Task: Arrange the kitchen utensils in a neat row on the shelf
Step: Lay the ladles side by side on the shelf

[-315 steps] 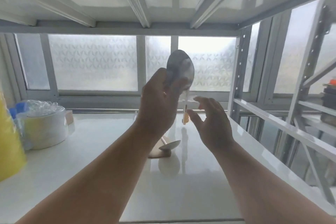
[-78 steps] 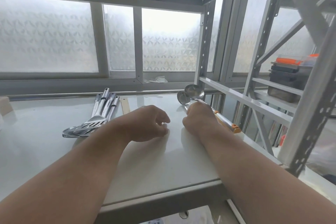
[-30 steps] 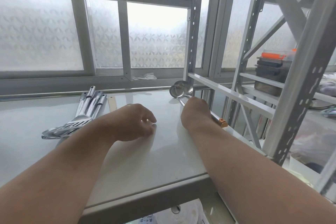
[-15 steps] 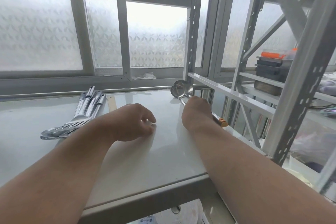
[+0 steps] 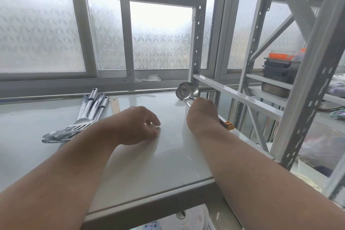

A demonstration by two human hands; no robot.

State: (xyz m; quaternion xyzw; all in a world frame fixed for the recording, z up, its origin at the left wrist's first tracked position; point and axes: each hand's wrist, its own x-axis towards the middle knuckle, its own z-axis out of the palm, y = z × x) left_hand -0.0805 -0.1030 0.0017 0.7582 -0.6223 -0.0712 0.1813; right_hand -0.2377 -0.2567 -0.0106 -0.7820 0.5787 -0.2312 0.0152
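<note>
Glossy white shelf point(image 5: 130, 164): right hand point(image 5: 202, 115) closed around ladle point(image 5: 186, 91) handles near the right edge; left hand point(image 5: 138, 125) loosely curled, empty. Steel, stiff, probably slippery; best gripped mid-handle.

Frosted patterned windows point(image 5: 160, 39) behind. Crumpled white scrap point(image 5: 149, 77) on the sill. To my right, second metal rack point(image 5: 306, 46) with stacked dark containers point(image 5: 278, 74), orange lid point(image 5: 280, 55) on top. White roll point(image 5: 186, 220) visible below.
</note>
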